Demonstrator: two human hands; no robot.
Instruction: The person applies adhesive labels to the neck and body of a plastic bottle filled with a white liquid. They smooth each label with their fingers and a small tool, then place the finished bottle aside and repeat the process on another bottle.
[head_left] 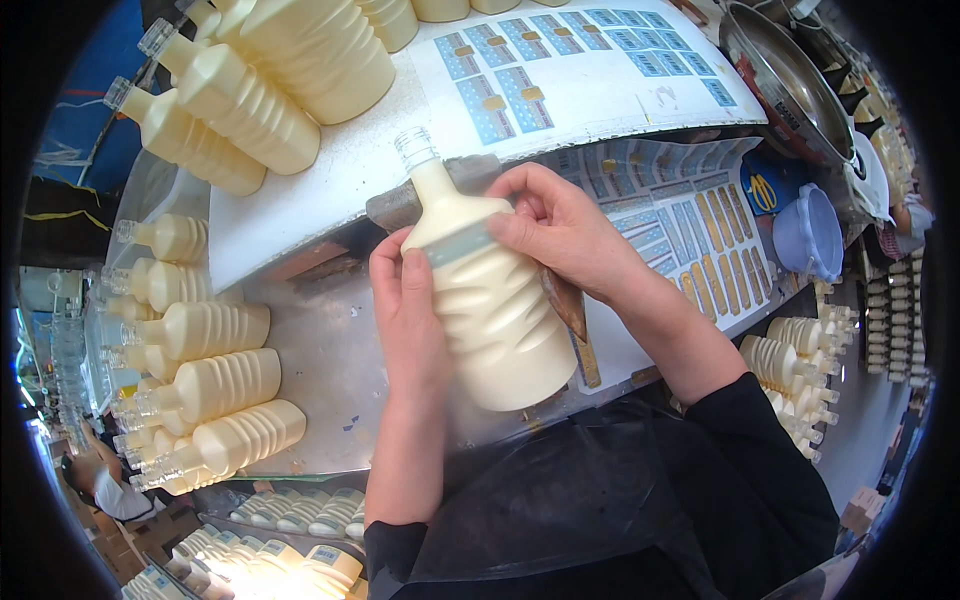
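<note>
A cream plastic bottle (500, 310) with rippled sides and a transparent threaded neck leans in front of me, neck pointing away. Around its shoulder lies a pale grey-green label strip (455, 245). My left hand (405, 305) is closed against the bottle's left side, thumb near the strip's left end. My right hand (560, 225) is closed at the right shoulder, its thumb pressed onto the strip's right end and its fingers curled. The bottle's neck rests by a grey block (395, 210). Beside its right side, below my right hand, a brown pointed piece (565, 305) sticks out.
Sheets of blue and gold labels (700, 235) lie to the right, with more blue labels (525, 98) on the white board (400, 120). Cream bottles (240, 435) crowd the left. A lavender bucket (808, 235) and a metal pan (790, 75) stand at right.
</note>
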